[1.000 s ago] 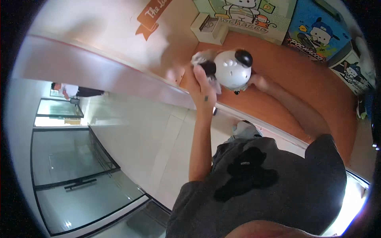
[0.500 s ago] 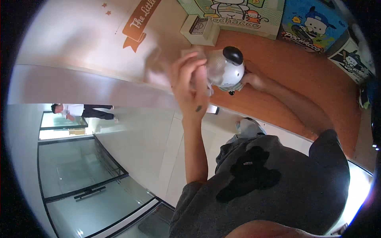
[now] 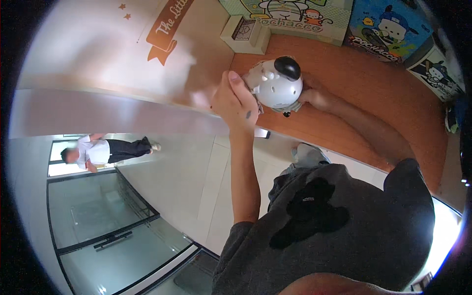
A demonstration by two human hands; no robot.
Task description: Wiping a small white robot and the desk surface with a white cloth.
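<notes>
A: What is the right hand (image 3: 317, 96) doing?

B: It is clamped on the right side of a glossy white dog figurine (image 3: 280, 91), low down; some fingertips are hidden behind it.

A: And the left hand (image 3: 237, 102)?

B: Up against the figurine's left side, fingers curled and thumb extended, with a dark mark near the wrist. I can't tell whether it grips anything, since the palm is turned away.

A: So where exactly is the figurine?

B: Between the two hands, over the reddish-brown surface (image 3: 373, 73), near its front edge. One big black ear faces the upper right. I can't tell whether the base is resting or lifted.

A: What stands close by?

B: A cream block-shaped stand (image 3: 254, 43), just beyond the figurine. Behind that comes a green checked panel (image 3: 330, 34) with a cartoon dog, then a blue panel (image 3: 361, 29) and a smaller white panel (image 3: 418, 73).

A: Farther out?

B: A pale wall (image 3: 98, 34) with a brown ribbon design (image 3: 160, 51) on the left. Nearer the body, a dark grey T-shirt (image 3: 383, 221) with a black bear-shaped patch (image 3: 314, 211). Past the pale tiled floor (image 3: 182, 182), a black-framed glass door (image 3: 128, 260), and well apart, another person (image 3: 101, 151) in a white top and dark trousers.
</notes>
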